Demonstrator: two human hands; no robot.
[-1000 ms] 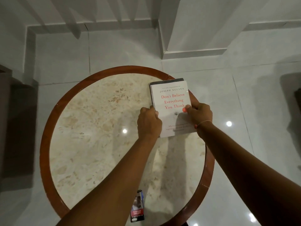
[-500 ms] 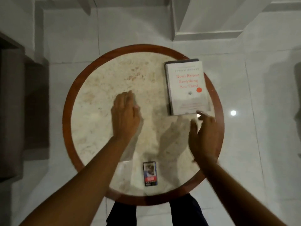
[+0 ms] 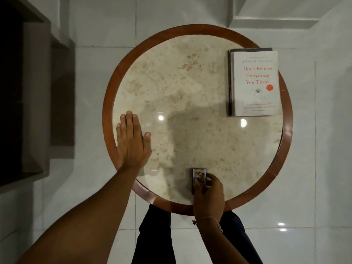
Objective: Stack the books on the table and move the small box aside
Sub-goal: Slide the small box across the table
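Note:
A white book (image 3: 255, 83) with red title lettering lies on top of a darker book (image 3: 230, 73) at the far right of the round marble table (image 3: 190, 92). The dark book shows only along its left and top edges. A small box (image 3: 199, 174) sits near the table's front edge. My right hand (image 3: 208, 195) covers its near half, with fingers closed on its sides. My left hand (image 3: 131, 141) lies flat, fingers together, on the table's left edge, holding nothing.
The table has a brown wooden rim (image 3: 108, 103). A dark piece of furniture (image 3: 34, 96) stands on the tiled floor to the left. A white wall base (image 3: 276, 21) runs at the upper right. My legs (image 3: 154, 235) are below the table's front edge.
Both hands left the stacked books. My left hand moved to the table's left edge and lies flat. My right hand came back to the front edge and closed on the small box.

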